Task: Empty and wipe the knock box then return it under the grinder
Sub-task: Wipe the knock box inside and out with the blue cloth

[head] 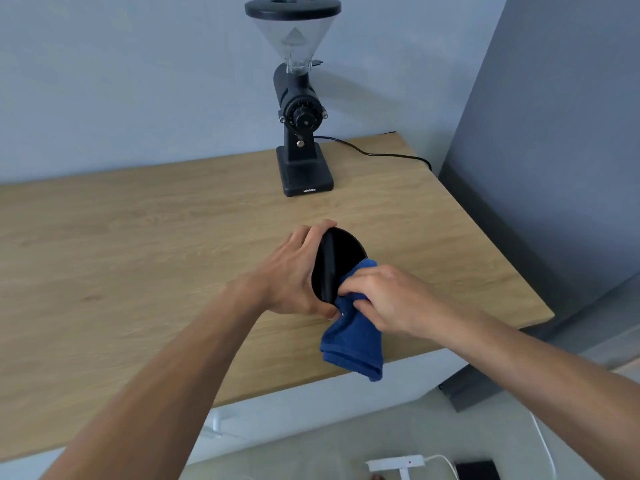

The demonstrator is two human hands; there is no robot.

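Left to right: L hand (294, 271) wrapped round tilted black knock box (341, 261), lifted over wood counter (138, 237), mouth facing R. R hand (384, 299) bunching blue cloth (353, 341) against box rim, tail hanging. Grinder (301, 109) well apart, at counter's back.

Small pale brand lettering on the front base of the grinder (304, 133), apparently "MINIMEX", dial markings above it too small to be read

left hand (294, 271) cupped in grip, right hand (391, 299) clenched
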